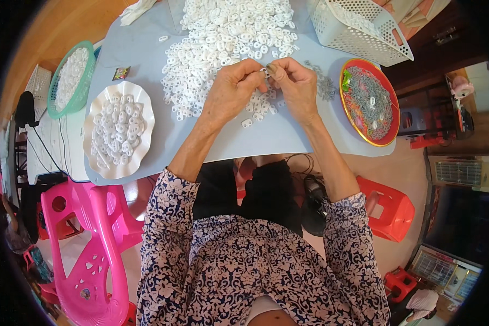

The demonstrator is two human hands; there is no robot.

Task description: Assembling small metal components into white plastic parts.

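My left hand and my right hand meet above the near edge of a big heap of small white oval plastic pieces. Thumbs and forefingers of both are pinched together around one small white plastic piece, mostly covered by the fingertips. Loose pieces lie under and beside my hands on the pale grey-blue table. Right of my right hand are scattered small grey parts. Farther right stands a red gold-rimmed tray holding many grey parts and a few white pieces.
A scalloped white plate of white pieces stands at the table's left. Beyond it are a small packet and a green basket of pieces. A white perforated basket is at far right. Below stand a pink chair and red stool.
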